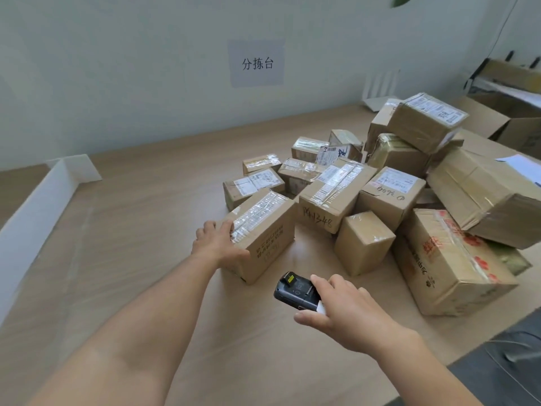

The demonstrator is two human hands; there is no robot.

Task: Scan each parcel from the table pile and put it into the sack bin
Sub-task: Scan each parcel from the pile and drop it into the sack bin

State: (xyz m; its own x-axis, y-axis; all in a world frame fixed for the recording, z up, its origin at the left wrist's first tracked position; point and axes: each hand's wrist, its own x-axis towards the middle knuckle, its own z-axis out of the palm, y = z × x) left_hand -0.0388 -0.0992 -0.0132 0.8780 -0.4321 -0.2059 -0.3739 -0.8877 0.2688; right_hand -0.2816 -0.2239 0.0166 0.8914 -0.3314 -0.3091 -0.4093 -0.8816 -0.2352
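Note:
A pile of brown cardboard parcels (389, 183) covers the right half of the wooden table (131, 230). The nearest parcel (266, 230), a taped box with a label on top, sits at the pile's left front. My left hand (218, 243) grips its near left corner, fingers over the top edge and thumb on the side. My right hand (342, 315) holds a black handheld scanner (295, 290) just above the table in front of that parcel, its window facing the box. The sack bin is out of view.
A white low board (38, 212) runs along the table's left edge. A paper sign (257, 63) hangs on the wall behind. Open cartons and a paper stack (509, 112) stand at the far right. A dark grey floor or mat (503, 367) shows at the bottom right.

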